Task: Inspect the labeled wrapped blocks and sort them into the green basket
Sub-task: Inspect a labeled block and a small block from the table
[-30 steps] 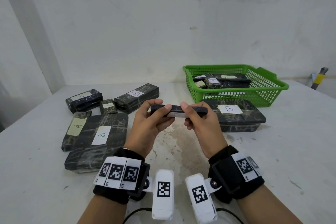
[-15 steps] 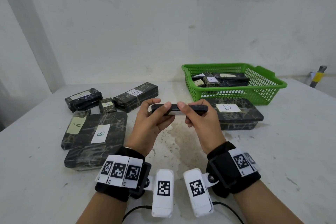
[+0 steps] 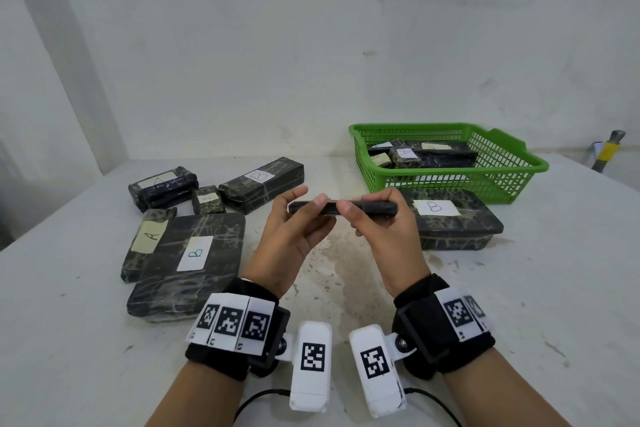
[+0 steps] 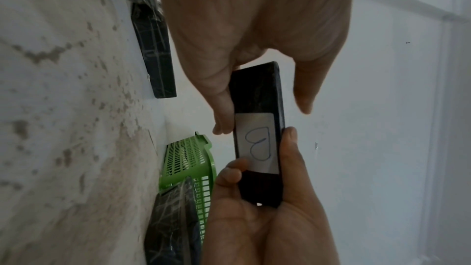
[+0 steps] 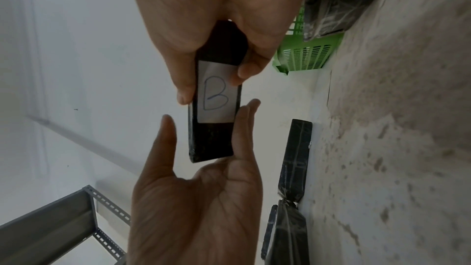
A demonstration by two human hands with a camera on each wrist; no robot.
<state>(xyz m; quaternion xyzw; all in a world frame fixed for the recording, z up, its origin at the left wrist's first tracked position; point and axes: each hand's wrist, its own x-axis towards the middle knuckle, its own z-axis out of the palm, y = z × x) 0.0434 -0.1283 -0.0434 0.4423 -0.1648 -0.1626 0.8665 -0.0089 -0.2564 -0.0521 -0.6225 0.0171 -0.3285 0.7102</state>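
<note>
Both hands hold one thin black block [image 3: 343, 209] up in the middle of the head picture, above the table [image 3: 554, 288], flat like a little bridge. The left hand [image 3: 294, 236] pinches one end between thumb and fingers, and the right hand [image 3: 384, 236] pinches the other end, so the block stays level and its white label [image 5: 215, 96] faces away (the wrist pictures show a "B" on it). I think it is held this way so the letter can be read before the block is sorted. The green basket [image 3: 491, 177] sits at the middle right, by the wall, with some wrapped blocks already inside. More wrapped blocks lie at the middle left, and a big "B" block [image 3: 457, 218] lies just in front of the basket. The table is white and stained, and the wall [image 3: 311, 45] behind is plain white
</note>
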